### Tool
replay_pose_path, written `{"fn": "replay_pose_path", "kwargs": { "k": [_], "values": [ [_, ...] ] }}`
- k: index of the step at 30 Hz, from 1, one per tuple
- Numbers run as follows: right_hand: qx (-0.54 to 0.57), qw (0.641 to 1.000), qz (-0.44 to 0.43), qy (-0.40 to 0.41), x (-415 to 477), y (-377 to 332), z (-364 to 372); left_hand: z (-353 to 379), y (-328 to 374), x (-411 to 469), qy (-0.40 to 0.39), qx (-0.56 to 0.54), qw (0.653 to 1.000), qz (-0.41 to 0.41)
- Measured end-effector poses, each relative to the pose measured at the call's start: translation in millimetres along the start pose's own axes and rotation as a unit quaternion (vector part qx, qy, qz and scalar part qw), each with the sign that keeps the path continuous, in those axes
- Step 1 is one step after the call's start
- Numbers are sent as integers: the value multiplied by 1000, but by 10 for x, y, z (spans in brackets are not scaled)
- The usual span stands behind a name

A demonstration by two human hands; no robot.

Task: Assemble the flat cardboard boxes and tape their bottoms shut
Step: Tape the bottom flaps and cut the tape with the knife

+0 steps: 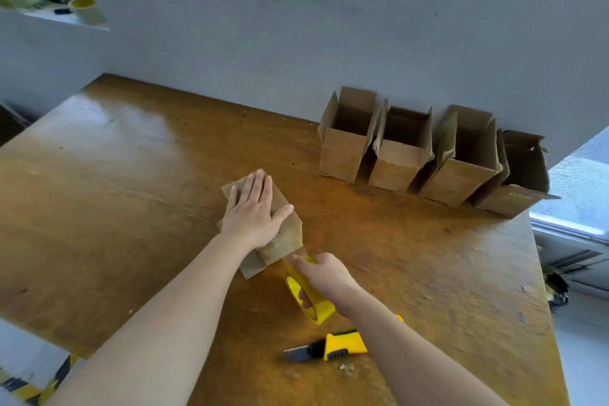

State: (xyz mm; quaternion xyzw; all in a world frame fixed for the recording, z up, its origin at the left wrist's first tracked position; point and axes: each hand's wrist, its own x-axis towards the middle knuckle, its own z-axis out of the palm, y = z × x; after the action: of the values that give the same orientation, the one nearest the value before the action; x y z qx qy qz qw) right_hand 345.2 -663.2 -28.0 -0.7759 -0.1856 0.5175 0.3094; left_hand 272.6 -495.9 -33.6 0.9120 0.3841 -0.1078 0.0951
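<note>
4 assembled boxes [342, 148] stood at wall [329, 26] | left grip [253, 211] flat on fifth box [287, 237] | right grip [326, 273] clamped tape roll [319, 306], taping seemingly unfinished

From where I stand the left hand [252, 212] lies flat over the box [286, 234], covering most of its top face. The right hand [324, 277] wraps the tape roll [316, 306], its fingers only partly seen through the core. The knife [342, 344] loses its back end under the right forearm [412, 356]. The last box [524, 168] sits half behind its neighbour [461, 168]. The rolls [87, 8] on the ledge [59, 18] are smeared, the striped strip [33, 386] is cut by the corner, and the dark thing [557, 292] past the table [494, 273] I cannot make out
</note>
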Motion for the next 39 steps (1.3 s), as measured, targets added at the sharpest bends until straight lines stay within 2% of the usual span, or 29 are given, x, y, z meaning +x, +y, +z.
{"fn": "replay_pose_path", "kwargs": {
  "k": [5, 8, 11, 16, 21, 28, 32, 35, 37, 39],
  "values": [
    [0, 999, 37, 8, 99, -69, 106, -25, -107, -112, 20, -49, 995, 79],
    [-36, 999, 35, 17, 153, -91, 185, -9, -100, -274, 67, -10, 994, 89],
    [-24, 998, 45, 20, 187, -136, 210, -8, -79, -390, 120, 22, 988, 96],
    [-22, 998, 56, 25, 175, -175, 232, -12, -174, -433, 97, 32, 986, 133],
    [-3, 998, 56, -8, 143, -137, 260, -5, -127, -408, 101, 14, 987, 123],
    [-13, 1000, -17, -14, 34, -6, 315, 61, -69, -392, 95, 47, 989, 102],
    [-2, 998, -54, 12, 5, 92, 281, 48, -110, -416, 87, -21, 992, 94],
    [17, 998, -55, 9, 3, 151, 261, 149, -146, -574, 125, -109, 982, 87],
    [42, 998, -56, 7, -3, 186, 260, 255, -134, -754, 181, -221, 958, 37],
    [57, 996, -65, 6, -10, 216, 270, 383, -81, -952, 290, -323, 901, -10]
  ]
}}
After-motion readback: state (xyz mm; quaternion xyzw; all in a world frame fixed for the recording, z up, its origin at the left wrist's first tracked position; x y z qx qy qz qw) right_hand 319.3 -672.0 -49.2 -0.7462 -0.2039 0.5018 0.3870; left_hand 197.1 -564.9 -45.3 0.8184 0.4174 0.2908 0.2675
